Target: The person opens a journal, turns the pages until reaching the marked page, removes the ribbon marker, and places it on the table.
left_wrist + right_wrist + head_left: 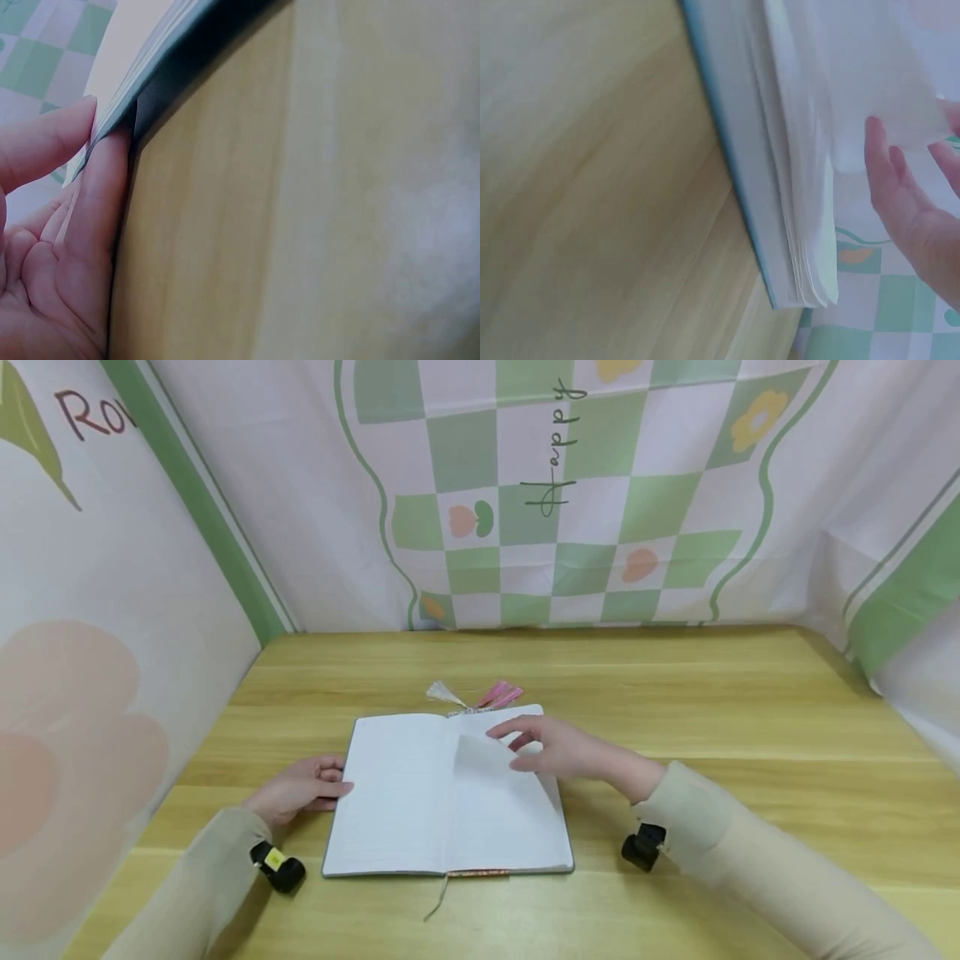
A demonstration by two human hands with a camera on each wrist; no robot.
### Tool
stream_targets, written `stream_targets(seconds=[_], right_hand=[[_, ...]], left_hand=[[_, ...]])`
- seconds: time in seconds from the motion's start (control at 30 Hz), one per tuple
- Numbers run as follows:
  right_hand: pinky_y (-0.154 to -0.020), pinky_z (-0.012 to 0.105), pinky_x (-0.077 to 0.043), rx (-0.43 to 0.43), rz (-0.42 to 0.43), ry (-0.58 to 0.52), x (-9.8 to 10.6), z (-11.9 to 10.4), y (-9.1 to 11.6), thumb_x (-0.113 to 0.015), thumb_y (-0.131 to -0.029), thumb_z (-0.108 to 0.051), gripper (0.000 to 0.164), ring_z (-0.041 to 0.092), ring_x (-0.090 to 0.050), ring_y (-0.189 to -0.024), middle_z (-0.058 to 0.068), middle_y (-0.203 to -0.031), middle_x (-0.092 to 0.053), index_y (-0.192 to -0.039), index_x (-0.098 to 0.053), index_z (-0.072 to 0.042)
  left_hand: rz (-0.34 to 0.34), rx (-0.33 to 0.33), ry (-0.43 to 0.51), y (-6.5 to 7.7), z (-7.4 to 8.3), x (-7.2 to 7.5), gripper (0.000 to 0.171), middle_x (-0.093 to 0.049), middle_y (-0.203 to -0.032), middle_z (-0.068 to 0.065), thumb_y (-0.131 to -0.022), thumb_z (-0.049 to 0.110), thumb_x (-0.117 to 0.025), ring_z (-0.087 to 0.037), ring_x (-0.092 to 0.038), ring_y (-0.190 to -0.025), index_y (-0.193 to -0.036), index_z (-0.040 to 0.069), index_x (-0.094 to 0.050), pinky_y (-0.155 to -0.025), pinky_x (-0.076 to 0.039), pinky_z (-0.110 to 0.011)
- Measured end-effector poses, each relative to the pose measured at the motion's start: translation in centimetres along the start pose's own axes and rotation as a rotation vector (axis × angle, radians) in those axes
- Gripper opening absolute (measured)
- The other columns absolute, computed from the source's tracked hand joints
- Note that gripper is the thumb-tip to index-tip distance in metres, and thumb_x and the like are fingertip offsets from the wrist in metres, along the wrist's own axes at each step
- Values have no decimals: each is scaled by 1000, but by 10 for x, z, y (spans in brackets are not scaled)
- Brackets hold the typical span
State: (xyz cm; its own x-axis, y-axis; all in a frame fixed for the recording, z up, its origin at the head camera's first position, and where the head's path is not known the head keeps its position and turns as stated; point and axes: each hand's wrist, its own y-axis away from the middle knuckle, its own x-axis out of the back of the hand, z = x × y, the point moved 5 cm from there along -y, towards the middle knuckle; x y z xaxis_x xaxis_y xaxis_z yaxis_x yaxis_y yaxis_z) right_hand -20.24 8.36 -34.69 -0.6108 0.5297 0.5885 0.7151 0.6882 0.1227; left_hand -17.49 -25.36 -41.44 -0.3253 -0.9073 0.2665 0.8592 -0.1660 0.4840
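Observation:
An open notebook (pixel 390 802) with faintly lined white pages and a dark cover lies on the wooden table. My left hand (pixel 300 789) grips its left edge; in the left wrist view the thumb (pixel 56 142) is on the page side and a finger (pixel 101 187) beneath the cover. Over the right half, my right hand (pixel 551 747) holds the upper corner of a single page (pixel 487 768), raised and curving leftward. The right wrist view has that lifted page (pixel 877 82) among the fingers, above the stacked sheets (pixel 791 150). The exact contact is partly hidden.
White and pink tassels (pixel 500 694) stick out past the notebook's top edge. A thin ribbon (pixel 437 902) trails from its bottom, beside an orange patterned strip (pixel 477 873). Behind the wooden table (pixel 712 693) hangs a green-and-white checked cloth (pixel 525 560).

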Motion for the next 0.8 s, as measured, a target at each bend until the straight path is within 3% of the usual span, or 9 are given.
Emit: stream_targets(seconds=[0.13,0.23,0.33,0.37,0.47,0.6,0.73,0.8], right_hand=[[-80,33,-53,-81,13,-258,1,-2,-2,-59,-93,-21,52,32,-46,-125,17,-143,-43,-141,-42,-11],[-90,43,-50,-78,-37,-463,-4,-9,-3,-50,-98,-29,58,37,-35,-133,20,-151,-27,-148,-28,-12],[-101,54,-40,-30,-132,-517,-15,-19,-5,-38,-101,-41,60,40,-28,-136,22,-152,-20,-151,-19,-15],[-103,57,-37,-8,-162,-495,-19,-21,-6,-34,-101,-46,61,41,-28,-136,21,-152,-21,-152,-18,-16],[-110,55,-29,60,-211,-293,-32,-27,-8,-27,-100,-54,64,35,-29,-139,15,-154,-26,-151,-21,-17],[-116,46,-20,130,-251,-13,-50,-34,-14,-32,-101,-46,59,26,-21,-143,4,-155,-25,-150,-24,-15],[-117,45,-17,86,-291,215,-63,-36,-20,-41,-100,-44,55,25,-16,-145,1,-156,-22,-149,-28,-23],[-116,50,-15,50,-309,305,-68,-36,-21,-43,-98,-47,55,27,-14,-145,2,-157,-20,-148,-29,-29]], left_hand=[[-3,-9,5,0,1,0,51,-50,-80,5,-90,6,-63,-6,-51,-73,-132,-8,-38,-67,-53,-20],[3,-13,1,1,1,-1,49,-50,-80,5,-89,7,-63,-6,-52,-73,-130,-7,-40,-67,-53,-20],[4,-19,-6,2,1,-1,45,-49,-80,4,-89,7,-64,-6,-51,-73,-127,-6,-43,-67,-53,-20],[3,-20,-5,2,1,-2,43,-49,-80,4,-89,7,-64,-7,-51,-73,-125,-6,-44,-67,-53,-20],[0,-23,-8,3,0,-2,41,-49,-79,4,-89,7,-64,-7,-51,-73,-123,-6,-44,-66,-53,-20],[9,-19,-11,3,0,-2,49,-49,-80,4,-89,7,-63,-7,-51,-73,-130,-8,-40,-66,-53,-20],[8,-29,-10,2,0,-1,52,-53,-84,3,-89,5,-63,-7,-54,-75,-132,-10,-37,-67,-54,-21],[-7,-46,-6,2,0,-1,50,-59,-89,3,-89,3,-61,-7,-57,-77,-131,-11,-38,-68,-54,-23]])
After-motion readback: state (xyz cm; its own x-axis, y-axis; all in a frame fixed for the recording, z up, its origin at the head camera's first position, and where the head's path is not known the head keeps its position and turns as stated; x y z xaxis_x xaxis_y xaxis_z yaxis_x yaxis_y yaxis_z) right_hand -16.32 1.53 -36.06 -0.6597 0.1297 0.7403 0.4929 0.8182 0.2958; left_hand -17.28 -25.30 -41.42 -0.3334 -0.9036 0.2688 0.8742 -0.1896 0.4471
